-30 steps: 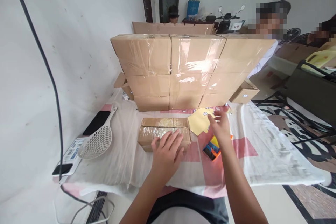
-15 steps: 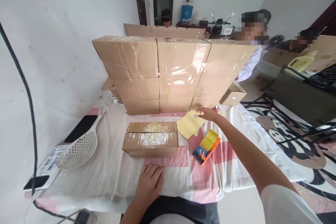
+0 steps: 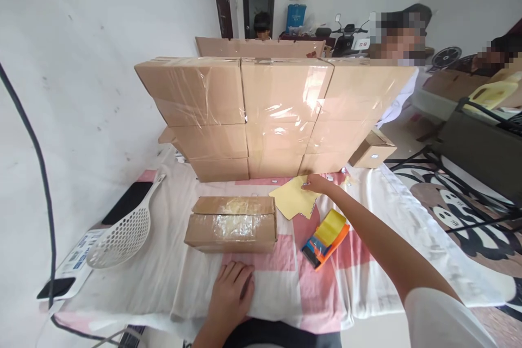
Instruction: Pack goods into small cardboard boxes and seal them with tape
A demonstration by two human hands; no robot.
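Note:
My left hand [image 3: 233,291] rests palm down on the cloth in front of a taped cardboard box [image 3: 234,232], fingers stretched out and holding nothing. Beyond the box's right end, my right hand [image 3: 318,184] reaches to a yellow paper sheet [image 3: 294,201]. Its fingers are pinched together at the sheet's upper right edge, where a small mark shows; the fingertips are partly hidden. Nearer me lies an orange tape dispenser [image 3: 326,239] with a yellow roll, apart from both hands.
A wall of taped cartons [image 3: 281,103] stands along the table's far side. On the left lie a white perforated scoop [image 3: 126,234] and a black phone-like slab [image 3: 127,202]. A small carton [image 3: 373,152] sits at the right. Other people are behind the cartons.
My right hand has shifted slightly left and down over the yellow sheet, which sits at a slightly different angle. My left hand stays put. The view has moved a little.

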